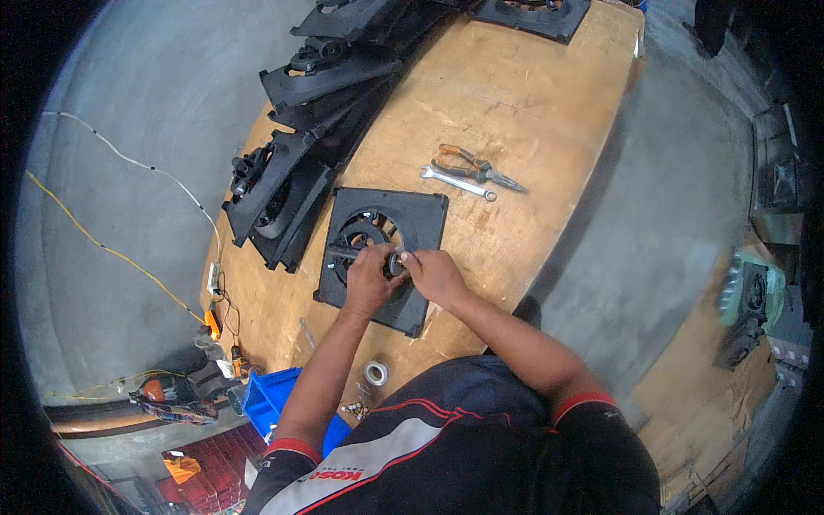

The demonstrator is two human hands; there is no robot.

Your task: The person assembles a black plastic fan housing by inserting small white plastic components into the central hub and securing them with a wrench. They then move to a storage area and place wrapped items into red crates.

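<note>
A black square plate [422, 215] with a round opening and a ring-shaped part lies on the wooden table in front of me. Over its near half, my left hand [367, 281] is closed around a dark tubular part [342, 251] of the assembly. My right hand [436, 276] pinches a small brass-coloured fitting [402, 260] at a round black end piece [395, 266], right beside the left fingers. What lies under the fingers is hidden. Beyond the plate are orange-handled pliers [468, 163] and a combination wrench [459, 183], both untouched.
Overlapping black plates [300, 167] line the table's left side, and another plate [549, 19] sits at the far end. Near my body are a tape roll [376, 372], several small brass-coloured pieces [357, 410] and a blue bin [273, 396]. A drill [239, 362] is at the lower left.
</note>
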